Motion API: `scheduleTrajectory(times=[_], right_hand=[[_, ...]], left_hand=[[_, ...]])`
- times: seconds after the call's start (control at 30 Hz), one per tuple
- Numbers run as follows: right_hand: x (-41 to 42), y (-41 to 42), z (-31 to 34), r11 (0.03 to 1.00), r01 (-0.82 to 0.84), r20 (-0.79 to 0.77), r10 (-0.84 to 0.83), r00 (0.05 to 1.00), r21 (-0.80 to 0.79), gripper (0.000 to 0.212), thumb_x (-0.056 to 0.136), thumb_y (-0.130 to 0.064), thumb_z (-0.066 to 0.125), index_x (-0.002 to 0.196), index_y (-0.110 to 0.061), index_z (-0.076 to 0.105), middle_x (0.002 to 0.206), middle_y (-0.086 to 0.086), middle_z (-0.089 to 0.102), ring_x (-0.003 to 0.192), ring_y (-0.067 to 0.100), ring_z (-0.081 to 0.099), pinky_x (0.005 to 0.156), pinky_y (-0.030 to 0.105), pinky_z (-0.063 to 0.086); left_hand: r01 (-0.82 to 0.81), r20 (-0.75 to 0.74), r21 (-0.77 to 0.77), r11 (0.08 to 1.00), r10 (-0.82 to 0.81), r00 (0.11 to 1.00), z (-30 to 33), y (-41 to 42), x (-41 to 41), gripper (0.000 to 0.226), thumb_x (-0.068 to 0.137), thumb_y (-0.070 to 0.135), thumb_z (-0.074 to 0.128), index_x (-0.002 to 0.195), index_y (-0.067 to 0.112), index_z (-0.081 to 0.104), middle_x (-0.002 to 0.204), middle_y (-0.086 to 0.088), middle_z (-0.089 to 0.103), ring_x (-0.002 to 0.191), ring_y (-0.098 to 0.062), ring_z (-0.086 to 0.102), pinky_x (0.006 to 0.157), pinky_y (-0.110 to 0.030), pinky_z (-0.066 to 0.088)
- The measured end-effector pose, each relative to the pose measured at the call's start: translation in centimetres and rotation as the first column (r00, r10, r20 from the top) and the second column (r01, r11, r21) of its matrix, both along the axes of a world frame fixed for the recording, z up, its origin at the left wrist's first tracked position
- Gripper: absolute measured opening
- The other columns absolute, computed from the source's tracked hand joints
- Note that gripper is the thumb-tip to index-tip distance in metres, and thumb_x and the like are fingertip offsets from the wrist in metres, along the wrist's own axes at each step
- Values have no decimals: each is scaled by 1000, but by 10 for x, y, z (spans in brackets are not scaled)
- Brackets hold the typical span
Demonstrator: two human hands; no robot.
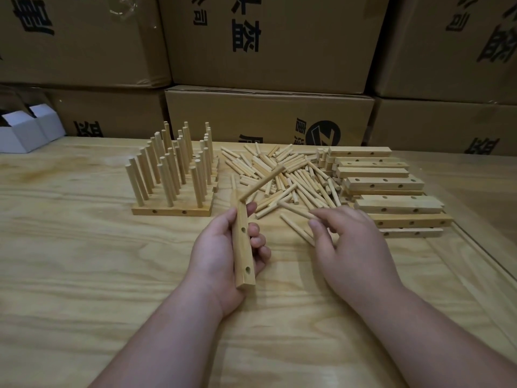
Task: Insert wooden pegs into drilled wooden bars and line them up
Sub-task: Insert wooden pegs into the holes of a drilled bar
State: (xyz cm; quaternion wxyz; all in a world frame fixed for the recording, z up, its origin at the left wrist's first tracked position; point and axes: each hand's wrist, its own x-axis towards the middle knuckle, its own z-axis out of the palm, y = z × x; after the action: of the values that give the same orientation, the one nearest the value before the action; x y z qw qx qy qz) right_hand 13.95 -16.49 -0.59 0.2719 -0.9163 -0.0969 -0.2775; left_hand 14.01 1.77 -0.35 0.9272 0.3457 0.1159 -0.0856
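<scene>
While gripped, bar [242, 242] between hands.

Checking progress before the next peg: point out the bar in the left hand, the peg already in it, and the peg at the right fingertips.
bar [242, 247]: head view, on its drilled face between two holes.
inserted peg [264, 182]: head view, mid-shaft.
loose peg [296, 210]: head view, mid-shaft.

Cardboard boxes [268, 119] — upside-down black Chinese print, round Z logo [323, 134].
</scene>
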Motion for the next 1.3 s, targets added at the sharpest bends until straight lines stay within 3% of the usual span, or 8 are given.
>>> scheduleTrajectory(times=[0.13, 0.27, 0.43, 0.63, 0.8, 1.03, 1.3], right_hand=[[-4, 4, 1, 963, -264, 89, 259, 962, 46, 28, 98, -26, 52, 119, -19, 70, 97, -11, 62, 97, 10, 54, 88, 17, 39], [-6, 5, 1, 931, -364, 121, 359, 925, 26, 25, 97, -21, 56, 117, -16, 71, 96, -14, 62, 97, 8, 56, 89, 15, 39], [-6, 6, 0, 922, -387, 170, 378, 910, 21, 16, 92, -18, 64, 104, -15, 73, 95, -11, 69, 95, 10, 61, 89, 20, 44], [-6, 5, 3, 895, -446, 190, 433, 881, 30, 12, 93, -15, 62, 101, -14, 72, 91, -8, 64, 91, 10, 59, 85, 25, 45], [-9, 6, 4, 888, -456, 196, 437, 878, 60, 13, 93, -16, 62, 101, -13, 73, 90, -10, 65, 89, 6, 59, 83, 20, 45], [-9, 4, 6, 920, -376, 131, 362, 923, 106, 18, 93, -28, 62, 100, -19, 76, 83, -28, 58, 84, -7, 58, 78, 2, 36], [-9, 2, 7, 932, -337, 124, 322, 939, 132, 19, 92, -31, 61, 93, -20, 76, 84, -18, 66, 89, -3, 60, 75, 3, 39]], left_hand=[[-3, 19, 27, 1000, 3, 1000, 0, -1, -1, 33, 101, 36, 50, 114, 13, 70, 67, -1, 53, 50, -12, 47, 50, -27, 45], [-30, 15, 55, 998, 29, 999, 2, -3, -3, 35, 102, 34, 50, 110, 8, 73, 70, -5, 56, 54, -14, 53, 50, -27, 48], [-72, -13, 72, 995, 73, 997, 5, -4, -5, 37, 101, 35, 54, 107, 6, 77, 82, -9, 69, 69, -20, 66, 61, -33, 60], [-54, -3, 80, 995, 54, 999, 7, -5, -6, 35, 104, 34, 50, 111, 8, 72, 79, -5, 68, 65, -18, 68, 63, -33, 62], [-46, 23, 110, 993, 44, 999, 6, -5, -7, 34, 104, 35, 51, 114, 10, 72, 82, -5, 68, 68, -18, 70, 66, -33, 60], [-44, 87, 162, 986, 30, 996, 2, -6, -7, 36, 103, 39, 53, 100, 16, 80, 84, -5, 70, 69, -17, 69, 60, -30, 60], [-28, 144, 241, 970, -7, 990, 1, -7, -9, 27, 99, 34, 60, 108, 16, 77, 94, -7, 74, 79, -18, 72, 65, -30, 60]])
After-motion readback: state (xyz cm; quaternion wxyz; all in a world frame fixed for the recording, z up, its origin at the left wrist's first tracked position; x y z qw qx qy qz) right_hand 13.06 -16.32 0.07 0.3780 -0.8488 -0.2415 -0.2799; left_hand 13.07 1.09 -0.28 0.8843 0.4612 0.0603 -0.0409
